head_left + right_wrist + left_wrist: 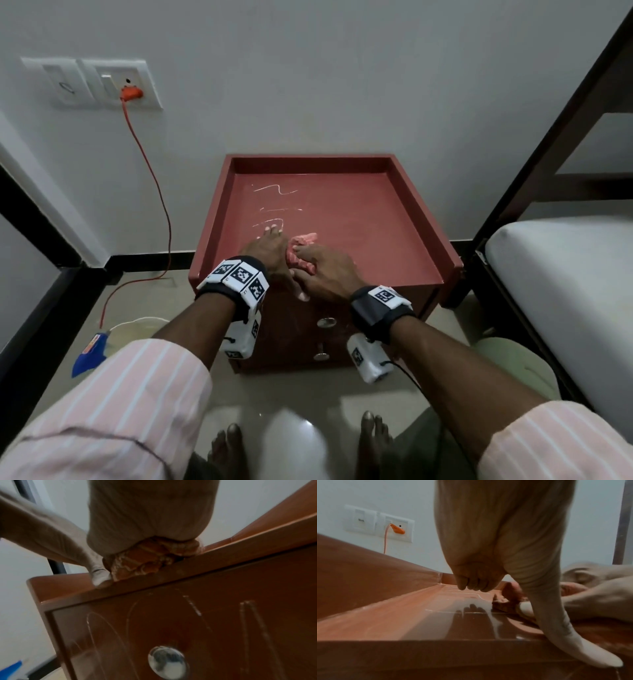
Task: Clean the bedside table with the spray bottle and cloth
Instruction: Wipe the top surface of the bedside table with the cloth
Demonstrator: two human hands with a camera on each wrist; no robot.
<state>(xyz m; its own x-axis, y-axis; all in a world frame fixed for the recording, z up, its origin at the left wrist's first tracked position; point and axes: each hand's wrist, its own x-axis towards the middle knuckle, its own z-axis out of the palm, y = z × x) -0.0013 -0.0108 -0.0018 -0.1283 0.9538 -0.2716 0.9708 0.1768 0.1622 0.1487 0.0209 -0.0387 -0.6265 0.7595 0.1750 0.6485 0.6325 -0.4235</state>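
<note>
The red-brown bedside table [424, 219] has a raised rim on three sides, with white scribble marks [274, 190] on its top. My right hand [325, 274] grips a bunched pink cloth [301, 246] and presses it onto the top near the front edge. The right wrist view shows that cloth [140, 559] crumpled under my palm. My left hand [269, 248] rests just left of the cloth, its fingertips [474, 585] touching the surface and holding nothing. A blue spray bottle [90, 353] lies on the floor to the left.
An orange plug [130, 93] sits in the wall socket, its cord trailing down to the floor left of the table. A bed frame with a white mattress [561, 291] stands close on the right. Round metal knobs [326, 322] stick out of the table's front. My bare feet are below.
</note>
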